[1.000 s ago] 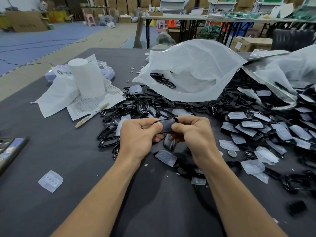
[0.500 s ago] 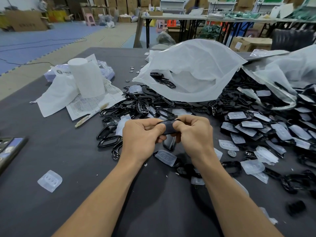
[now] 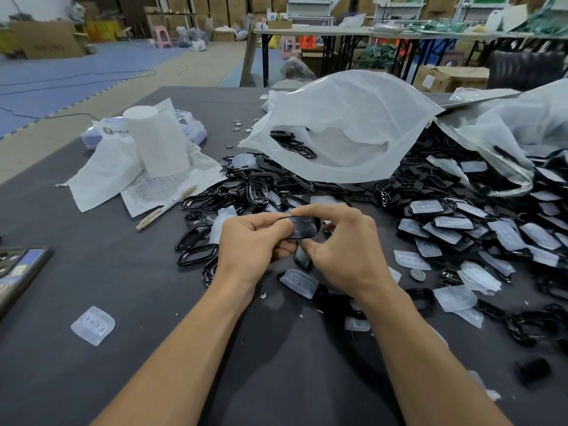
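A small black plastic shell is held above the dark table between both hands. My left hand pinches its left end with thumb and fingers. My right hand grips its right end, index finger arched over the top edge, thumb under it. Below the hands lie another black piece and a clear button pad. A heap of black frames lies just beyond the hands, and a heap of shells with clear pads spreads to the right.
A large white plastic bag lies open behind the heaps, a second bag at the right. A white roll, papers and a pen sit at the left. A phone lies at the left edge, a loose clear pad near the front left.
My right hand has opened its hold a little, fingers lifting and arching over the shell, which now shows more between the hands. The left hand has stayed put.
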Tool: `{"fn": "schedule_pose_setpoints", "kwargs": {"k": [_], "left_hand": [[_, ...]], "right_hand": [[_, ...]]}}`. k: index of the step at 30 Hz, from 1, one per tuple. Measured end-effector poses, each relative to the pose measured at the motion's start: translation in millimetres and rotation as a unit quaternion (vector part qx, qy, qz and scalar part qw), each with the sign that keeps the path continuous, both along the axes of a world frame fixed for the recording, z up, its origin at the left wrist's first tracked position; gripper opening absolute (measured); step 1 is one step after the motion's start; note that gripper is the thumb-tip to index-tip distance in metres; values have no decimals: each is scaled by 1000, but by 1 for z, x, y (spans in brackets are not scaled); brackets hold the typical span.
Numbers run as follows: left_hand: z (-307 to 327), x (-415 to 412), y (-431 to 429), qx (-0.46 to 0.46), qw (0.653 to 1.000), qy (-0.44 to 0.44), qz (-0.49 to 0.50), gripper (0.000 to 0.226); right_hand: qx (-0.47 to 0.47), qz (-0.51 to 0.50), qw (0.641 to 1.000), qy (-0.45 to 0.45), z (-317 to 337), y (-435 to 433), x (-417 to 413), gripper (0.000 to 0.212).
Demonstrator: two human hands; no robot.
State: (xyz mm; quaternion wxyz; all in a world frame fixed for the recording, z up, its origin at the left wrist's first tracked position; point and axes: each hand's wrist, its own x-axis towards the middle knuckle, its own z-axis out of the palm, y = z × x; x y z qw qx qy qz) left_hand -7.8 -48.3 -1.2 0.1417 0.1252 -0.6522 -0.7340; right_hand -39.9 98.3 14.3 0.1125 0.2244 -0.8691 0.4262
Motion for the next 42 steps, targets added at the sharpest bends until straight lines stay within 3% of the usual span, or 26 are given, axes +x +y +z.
{"fn": "schedule_pose_setpoints", "kwargs": {"k": [5,9,13,17,22,26,30,33,38,42], "left_hand": [[6,3,0,80,997,-16,-3,46],[3,3,-2,79,997,-6,18,51],[-1,3,-2,0,998,24,54,28],[-8,7,3,-203,974,26,94,20],[-6,12,11,-316,942,-4,112,19],[-6,11,16,-394,912,-24,112,30],[-13,5,11,-451,889,-31,70,45],[-17,2,4,-482,874,-41,44,54],[-23,-3,-1,-514,855,-52,52,35],[-25,-7,-6,-500,862,-40,77,29]], "right_hand": [[-28,-22,999,-17,0,5,-3,46],[-32,-22,999,-36,-1,6,-7,44],[-6,-45,994,-95,6,26,-21,40],[93,-147,979,-110,32,95,-53,39],[158,-253,943,-150,59,172,-72,52],[142,-255,951,-100,58,169,-70,44],[157,-187,966,-81,46,116,-73,32],[168,-137,970,-110,32,78,-85,37],[281,-120,944,-127,11,52,-111,51],[333,-150,930,-26,1,49,-117,33]]}}
